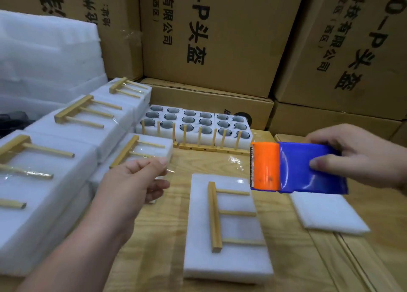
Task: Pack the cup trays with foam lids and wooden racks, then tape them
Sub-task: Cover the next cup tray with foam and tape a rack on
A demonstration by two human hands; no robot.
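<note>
Far left: taped packs (72, 124) in stepped rows, white foam with a wooden rack under clear tape on each, and foam sheets (46, 55) piled behind. Left hand (134, 181) raised over the table (167, 236), thumb pressed to curled forefinger in a pinch — apparently on the end of a clear tape strip (235, 161), glinting faintly across toward the right; the film itself too thin to make out at the fingertips. Behind the hand, one more taped pack (152, 147) lying flat. Further back, open cup trays (196, 124) in a row, dark cups sunk in round foam wells, upright racks (204, 144) standing just in front with pegs up. Centre, near edge: the current pack (226, 232), a white foam lid over the block, rack (217, 216) lying flat on top — long bar to the left, three pegs running right; no tape clearly seen over it. Right of it, a spare lid (328, 212) flat on the table, slightly skewed. Above that, tape dispenser (297, 167) held in the air, orange toothed head pointing left, blue body gripped by the right hand (365, 157) — thumb along the near side, fingers wrapped over the far side. Cardboard boxes (209, 33) with black print stacked across the back.
</note>
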